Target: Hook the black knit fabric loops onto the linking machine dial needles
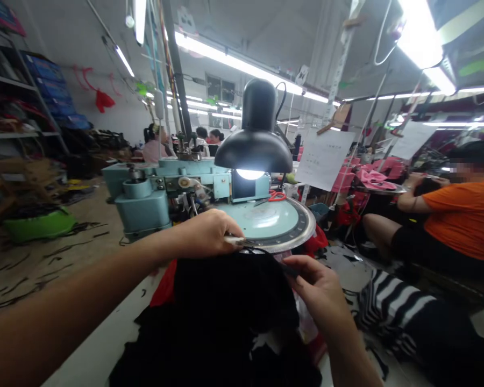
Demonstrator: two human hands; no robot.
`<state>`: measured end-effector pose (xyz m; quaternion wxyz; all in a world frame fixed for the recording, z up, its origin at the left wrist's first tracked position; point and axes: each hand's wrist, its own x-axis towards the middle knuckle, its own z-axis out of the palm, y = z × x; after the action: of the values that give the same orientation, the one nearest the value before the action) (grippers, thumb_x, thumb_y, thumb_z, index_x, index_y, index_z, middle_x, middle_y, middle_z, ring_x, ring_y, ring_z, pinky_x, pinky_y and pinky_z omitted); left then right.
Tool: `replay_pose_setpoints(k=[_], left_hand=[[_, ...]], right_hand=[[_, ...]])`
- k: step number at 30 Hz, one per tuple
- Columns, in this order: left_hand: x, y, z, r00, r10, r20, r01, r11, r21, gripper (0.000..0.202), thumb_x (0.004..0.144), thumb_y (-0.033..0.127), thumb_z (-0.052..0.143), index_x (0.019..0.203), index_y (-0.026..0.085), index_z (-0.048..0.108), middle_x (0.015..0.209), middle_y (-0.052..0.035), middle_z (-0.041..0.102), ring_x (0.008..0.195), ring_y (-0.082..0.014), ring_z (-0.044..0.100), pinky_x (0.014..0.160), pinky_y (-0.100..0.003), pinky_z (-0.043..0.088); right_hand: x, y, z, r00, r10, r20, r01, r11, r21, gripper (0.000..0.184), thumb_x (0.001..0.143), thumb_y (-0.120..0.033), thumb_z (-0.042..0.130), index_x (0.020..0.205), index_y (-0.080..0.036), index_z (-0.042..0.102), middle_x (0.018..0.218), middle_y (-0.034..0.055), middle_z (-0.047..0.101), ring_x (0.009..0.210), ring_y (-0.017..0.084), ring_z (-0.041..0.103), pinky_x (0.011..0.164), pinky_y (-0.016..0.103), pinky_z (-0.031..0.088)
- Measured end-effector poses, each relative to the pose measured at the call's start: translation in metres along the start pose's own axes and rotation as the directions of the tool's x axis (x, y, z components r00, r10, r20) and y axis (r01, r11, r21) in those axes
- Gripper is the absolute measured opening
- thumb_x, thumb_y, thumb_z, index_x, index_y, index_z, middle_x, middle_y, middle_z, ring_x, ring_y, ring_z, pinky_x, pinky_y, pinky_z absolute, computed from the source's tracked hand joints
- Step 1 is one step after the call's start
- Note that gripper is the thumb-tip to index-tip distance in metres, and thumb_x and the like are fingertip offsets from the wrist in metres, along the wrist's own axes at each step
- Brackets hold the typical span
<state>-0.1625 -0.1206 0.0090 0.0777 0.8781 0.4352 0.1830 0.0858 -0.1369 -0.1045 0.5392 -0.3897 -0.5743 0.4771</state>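
My left hand [210, 231] is closed around a small pale-handled tool [234, 240] at the near rim of the round machine dial [262, 220]. Its dark tip meets the rim, too blurred to tell its kind. Black fabric [234, 301] hangs from the toothed rim down toward my lap, with some red cloth [163, 285] behind it. To the right, my right hand [320, 285] pinches the upper right edge of the black fabric between thumb and fingers. Orange-handled scissors [277, 196] lie on the far part of the dial, beneath a lit black lamp [254, 150].
The teal machine body [143, 207] stands behind and left of the dial. A paper sheet [325, 161] hangs at the right. Striped cloth [399, 301] lies at lower right, near a person in an orange shirt [468, 215]. A green tub [40, 221] sits on the scrap-strewn floor.
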Motion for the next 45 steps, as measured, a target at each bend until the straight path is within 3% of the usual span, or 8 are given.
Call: replay_pose_setpoints(k=[5, 11, 14, 18, 23, 29, 37, 45], left_hand=[[-0.015, 0.003, 0.011, 0.994, -0.066, -0.084, 0.071, 0.996, 0.055, 0.02, 0.088, 0.03, 0.062, 0.087, 0.019, 0.078, 0.085, -0.0036, 0.075, 0.076, -0.0156, 0.067, 0.068, -0.022, 0.047], [-0.021, 0.01, 0.014, 0.993, 0.013, -0.113, 0.018, 0.963, 0.268, 0.024, 0.088, 0.018, 0.055, 0.088, 0.026, 0.077, 0.091, -0.0011, 0.075, 0.083, -0.0163, 0.068, 0.073, -0.024, 0.048], [-0.019, 0.013, 0.015, 0.988, 0.011, -0.154, 0.047, 0.929, 0.366, 0.023, 0.086, 0.016, 0.055, 0.088, 0.025, 0.075, 0.089, -0.0018, 0.075, 0.083, -0.0183, 0.068, 0.07, -0.025, 0.048], [-0.014, 0.015, 0.017, 0.996, 0.006, -0.091, 0.03, 0.921, 0.39, 0.022, 0.087, 0.017, 0.054, 0.086, 0.026, 0.075, 0.086, -0.0011, 0.074, 0.079, -0.0185, 0.068, 0.065, -0.026, 0.046], [-0.01, 0.018, 0.016, 0.994, -0.042, -0.103, 0.082, 0.904, 0.42, 0.019, 0.085, 0.017, 0.056, 0.085, 0.024, 0.074, 0.085, -0.0024, 0.074, 0.081, -0.0215, 0.068, 0.064, -0.028, 0.044], [-0.009, 0.022, 0.016, 0.992, -0.053, -0.111, 0.096, 0.901, 0.422, 0.02, 0.085, 0.017, 0.056, 0.078, 0.024, 0.074, 0.077, -0.0032, 0.072, 0.075, -0.021, 0.067, 0.059, -0.028, 0.041], [0.001, 0.031, 0.017, 0.999, 0.018, -0.05, 0.003, 0.925, 0.381, 0.021, 0.082, 0.011, 0.055, 0.066, 0.02, 0.066, 0.072, -0.0042, 0.069, 0.071, -0.0186, 0.065, 0.062, -0.026, 0.043], [0.012, 0.044, 0.02, 1.0, -0.03, -0.008, 0.031, 0.938, 0.345, 0.022, 0.082, 0.015, 0.055, 0.062, 0.02, 0.061, 0.064, -0.0022, 0.065, 0.062, -0.0173, 0.061, 0.056, -0.026, 0.037]], right_hand=[[0.0, -0.007, 0.028, 0.984, -0.137, 0.114, 0.142, 0.989, -0.036, 0.023, 0.083, -0.037, 0.071, 0.095, -0.019, 0.08, 0.09, 0.0061, 0.08, 0.084, 0.026, 0.075, 0.075, 0.035, 0.061], [-0.011, -0.011, 0.021, 0.92, -0.389, 0.049, 0.39, 0.894, -0.221, 0.017, 0.088, -0.028, 0.067, 0.095, -0.023, 0.081, 0.09, 0.004, 0.081, 0.081, 0.023, 0.077, 0.074, 0.031, 0.062], [-0.009, -0.007, 0.02, 0.909, -0.413, -0.051, 0.382, 0.876, -0.294, 0.016, 0.087, -0.028, 0.068, 0.096, -0.023, 0.08, 0.091, 0.0038, 0.081, 0.082, 0.023, 0.076, 0.078, 0.03, 0.061], [-0.006, -0.002, 0.025, 0.91, -0.404, -0.094, 0.359, 0.881, -0.306, 0.016, 0.087, -0.03, 0.068, 0.094, -0.022, 0.08, 0.088, 0.0033, 0.08, 0.079, 0.022, 0.075, 0.076, 0.03, 0.061], [-0.007, -0.002, 0.026, 0.883, -0.412, -0.225, 0.326, 0.884, -0.336, 0.017, 0.085, -0.034, 0.069, 0.088, -0.02, 0.079, 0.082, 0.0043, 0.079, 0.075, 0.022, 0.074, 0.073, 0.031, 0.061], [-0.006, -0.001, 0.024, 0.879, -0.427, -0.215, 0.343, 0.876, -0.338, 0.015, 0.085, -0.033, 0.069, 0.087, -0.02, 0.078, 0.08, 0.0033, 0.077, 0.072, 0.02, 0.072, 0.071, 0.03, 0.06], [-0.004, 0.004, 0.023, 0.872, -0.414, -0.26, 0.322, 0.886, -0.332, 0.014, 0.085, -0.031, 0.069, 0.089, -0.02, 0.077, 0.08, 0.0021, 0.076, 0.072, 0.018, 0.069, 0.071, 0.029, 0.057], [0.0, 0.004, 0.024, 0.898, -0.341, -0.279, 0.274, 0.928, -0.251, 0.015, 0.085, -0.032, 0.068, 0.087, -0.018, 0.075, 0.074, 0.0018, 0.073, 0.06, 0.014, 0.062, 0.058, 0.024, 0.052]])
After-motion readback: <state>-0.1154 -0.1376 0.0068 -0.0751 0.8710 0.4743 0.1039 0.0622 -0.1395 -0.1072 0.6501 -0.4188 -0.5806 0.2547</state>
